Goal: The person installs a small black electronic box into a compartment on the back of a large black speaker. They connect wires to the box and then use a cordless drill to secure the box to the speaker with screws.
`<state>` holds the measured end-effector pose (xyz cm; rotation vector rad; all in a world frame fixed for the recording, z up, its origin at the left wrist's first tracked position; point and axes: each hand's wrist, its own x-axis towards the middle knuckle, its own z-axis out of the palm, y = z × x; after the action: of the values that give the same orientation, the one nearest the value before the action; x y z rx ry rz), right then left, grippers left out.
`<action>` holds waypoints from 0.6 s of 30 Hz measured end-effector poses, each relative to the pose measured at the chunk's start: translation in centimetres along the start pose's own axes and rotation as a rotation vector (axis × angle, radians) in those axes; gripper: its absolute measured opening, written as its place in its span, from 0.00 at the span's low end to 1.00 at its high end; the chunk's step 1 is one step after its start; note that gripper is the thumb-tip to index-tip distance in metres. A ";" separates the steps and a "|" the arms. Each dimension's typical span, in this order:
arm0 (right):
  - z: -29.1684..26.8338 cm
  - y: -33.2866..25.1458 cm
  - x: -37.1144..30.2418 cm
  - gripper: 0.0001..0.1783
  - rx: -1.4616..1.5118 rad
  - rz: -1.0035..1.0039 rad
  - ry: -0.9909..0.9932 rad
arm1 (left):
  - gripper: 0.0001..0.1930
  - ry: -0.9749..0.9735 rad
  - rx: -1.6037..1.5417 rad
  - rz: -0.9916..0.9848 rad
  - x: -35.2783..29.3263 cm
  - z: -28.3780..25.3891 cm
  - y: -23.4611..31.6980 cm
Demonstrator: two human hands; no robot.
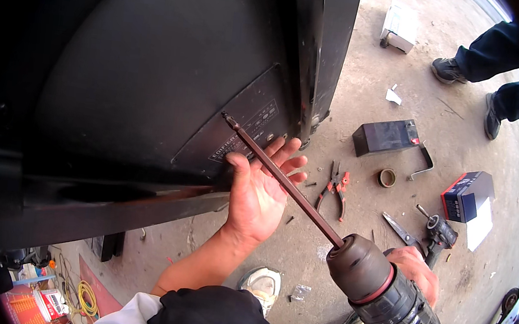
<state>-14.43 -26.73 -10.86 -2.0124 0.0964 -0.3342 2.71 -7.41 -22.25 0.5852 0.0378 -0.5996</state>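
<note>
Fingers (pixel 289 150) of the left hand (pixel 256 207) sit loosely spread, holding nothing, palm to camera, near the dark panel (pixel 155 77); right hand (pixel 416 271) grips the drill (pixel 396 307), largely hidden by it, and the long bit (pixel 305 204) slants right across the left hand, tip over the panel, contact hard to tell! Outward now: red-edged box (pixel 465 195) and white box (pixel 400 27), contents unseen; then pliers (pixel 335 183), brown ring (pixel 387 185), black block (pixel 386 138), scissors (pixel 400 228), second power tool (pixel 440 234), and another person's shoes (pixel 448 70) beyond
</note>
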 end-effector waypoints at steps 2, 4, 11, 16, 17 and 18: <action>0.3 -0.4 0.2 0.12 -0.030 0.014 -0.021 | 0.44 0.011 0.016 0.001 -0.2 0.0 0.3; -0.1 -0.4 0.1 0.12 -0.069 0.025 -0.038 | 0.44 0.005 0.014 -0.010 -0.1 0.2 0.0; -0.9 -0.1 0.7 0.13 -0.066 -0.065 -0.053 | 0.38 0.002 0.029 -0.027 -0.2 0.6 0.3; -0.6 0.8 0.2 0.14 -0.043 -0.080 -0.024 | 0.15 0.113 0.668 -0.194 -1.2 -1.1 0.0; -0.6 0.7 0.3 0.14 -0.049 -0.076 -0.024 | 0.14 0.066 0.974 -0.253 -1.9 -3.0 -0.4; -0.6 0.3 0.6 0.14 -0.050 -0.085 -0.023 | 0.14 0.016 1.287 -0.303 -2.9 -5.1 -0.6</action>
<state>-14.03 -27.52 -10.74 -2.0729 0.0051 -0.3659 0.66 -3.56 -26.22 1.8529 -0.2709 -0.8836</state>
